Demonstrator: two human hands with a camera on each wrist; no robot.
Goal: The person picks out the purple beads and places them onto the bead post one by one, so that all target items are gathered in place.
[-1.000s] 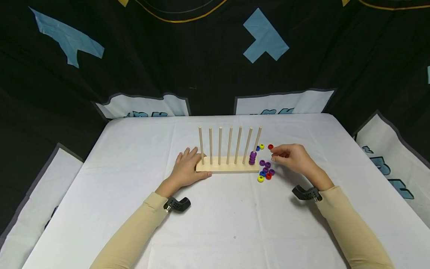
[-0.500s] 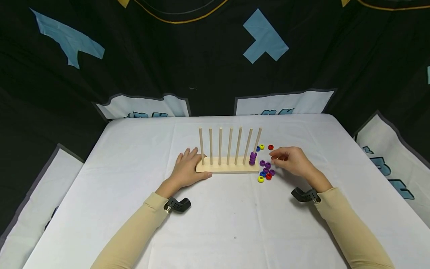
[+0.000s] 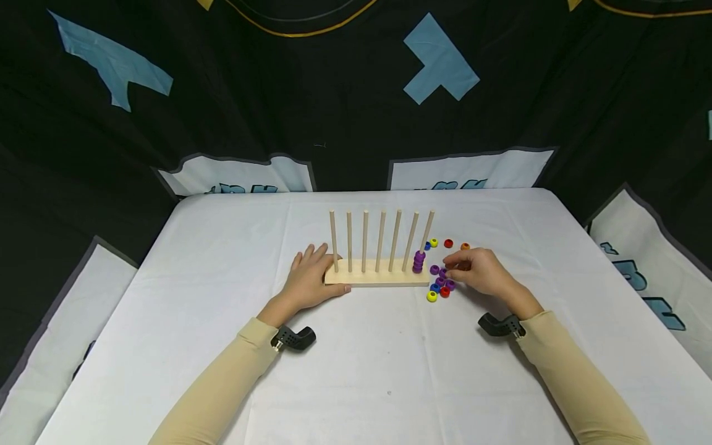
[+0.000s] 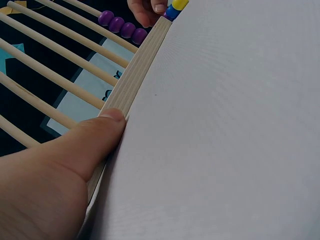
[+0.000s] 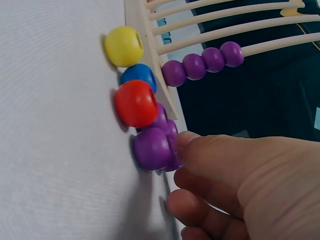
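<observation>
A pale wooden base (image 3: 378, 279) carries several upright pegs. Purple beads (image 3: 418, 262) are stacked on its rightmost peg. My left hand (image 3: 306, 278) rests around the base's left end; its thumb (image 4: 102, 135) lies along the front edge in the left wrist view. My right hand (image 3: 481, 271) is low beside the loose beads, its thumb tip and fingers at a purple bead (image 3: 442, 273) that they partly cover. In the right wrist view the thumb (image 5: 200, 150) is against the purple cluster (image 5: 152, 149); whether it pinches a bead is hard to see.
Near the base's right end lie a yellow bead (image 3: 431, 296), a red bead (image 3: 445, 292) and a blue bead (image 3: 434, 288). Farther back are another yellow bead (image 3: 434, 243), a red bead (image 3: 448, 243) and an orange bead (image 3: 465, 246). A white cloth (image 3: 334, 371) covers the table.
My right hand has come down and left toward the purple beads, uncovering the orange bead behind it. The left hand and the peg base have stayed in place.
</observation>
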